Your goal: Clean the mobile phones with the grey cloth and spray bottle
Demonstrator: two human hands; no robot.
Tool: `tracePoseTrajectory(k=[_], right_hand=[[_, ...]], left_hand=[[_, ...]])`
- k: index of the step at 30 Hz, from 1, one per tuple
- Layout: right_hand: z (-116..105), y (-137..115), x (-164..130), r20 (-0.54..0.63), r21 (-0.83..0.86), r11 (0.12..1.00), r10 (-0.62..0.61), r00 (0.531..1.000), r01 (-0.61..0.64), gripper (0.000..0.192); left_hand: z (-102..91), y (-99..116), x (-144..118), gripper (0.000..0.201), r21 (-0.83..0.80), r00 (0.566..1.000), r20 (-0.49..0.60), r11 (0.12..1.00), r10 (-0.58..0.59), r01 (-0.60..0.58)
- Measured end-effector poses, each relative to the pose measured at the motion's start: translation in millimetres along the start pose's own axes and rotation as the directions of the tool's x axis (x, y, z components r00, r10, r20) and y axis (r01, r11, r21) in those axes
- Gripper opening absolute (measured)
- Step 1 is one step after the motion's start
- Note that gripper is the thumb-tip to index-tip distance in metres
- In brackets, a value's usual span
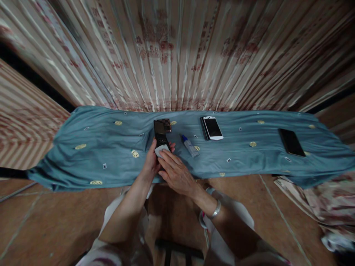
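Keypad phone [161,133] in my hands, I face tall pleated curtains [161,66], with brown floor tiles [69,207] below and a long blue-green cloth [105,135] spread before me — the phone is over it, left of the middle. My right hand [176,174] lies flattish, fingers close together, on a small pale pad [162,149] against the keypad phone; whether they grip it, I cannot tell. My left hand [151,159] is wrapped round the lower end.

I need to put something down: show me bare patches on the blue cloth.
Two: the blue cloth left of the left hand, and between the white phone and far-right black phone. Crowded: the middle, around the held phone, right hand and blue-capped bottle.
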State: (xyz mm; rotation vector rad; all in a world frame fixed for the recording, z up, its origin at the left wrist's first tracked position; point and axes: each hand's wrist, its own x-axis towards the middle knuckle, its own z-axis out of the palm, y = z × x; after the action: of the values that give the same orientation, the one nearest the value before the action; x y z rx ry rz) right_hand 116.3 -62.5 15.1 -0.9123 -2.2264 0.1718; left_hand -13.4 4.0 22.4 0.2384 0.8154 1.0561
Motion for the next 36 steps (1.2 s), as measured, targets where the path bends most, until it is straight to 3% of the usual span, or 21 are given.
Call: tracePoseTrajectory(k=[3,9,13,16,21,27,31,36], right_hand=[[2,1,-1,-0.004,0.008,1.0,0.006,1.0,-0.006,0.046],[5,4,-5,-0.058,0.126,0.991,0.043,0.997,-0.035,0.057],[5,1,-6,-0.062,0.253,0.955,0.176,0.982,-0.156,0.061],[4,0,-5,-0.029,0.348,0.894,0.311,0.95,-0.282,0.06],[2,5,-1,-0.058,0.466,0.804,0.445,0.894,-0.37,0.057],[5,14,1,-0.049,0.612,0.635,0.625,0.779,-0.471,0.057],[6,19,2,-0.014,0.669,0.544,0.691,0.722,-0.507,0.059],[4,25,4,-0.037,0.686,0.528,0.713,0.701,-0.501,0.062]], left_hand=[[8.2,3,-5,0.066,-0.071,0.998,-0.054,0.997,-0.019,0.016],[10.0,7,-11,0.065,-0.144,0.998,-0.056,0.988,0.043,-0.05],[8.9,8,-13,0.06,-0.16,0.997,-0.039,0.985,0.059,-0.065],[11.4,8,-15,0.054,-0.153,0.999,-0.015,0.987,0.047,-0.049],[14.4,-2,-13,0.042,-0.141,0.998,-0.044,0.989,0.042,-0.048],[11.1,-9,-12,0.042,-0.051,0.986,-0.06,0.986,0.155,-0.158],[12.9,-10,-15,0.044,0.005,0.984,-0.034,0.985,0.173,-0.172],[11.5,-13,-14,0.049,0.043,0.988,-0.026,0.987,0.155,-0.154]])
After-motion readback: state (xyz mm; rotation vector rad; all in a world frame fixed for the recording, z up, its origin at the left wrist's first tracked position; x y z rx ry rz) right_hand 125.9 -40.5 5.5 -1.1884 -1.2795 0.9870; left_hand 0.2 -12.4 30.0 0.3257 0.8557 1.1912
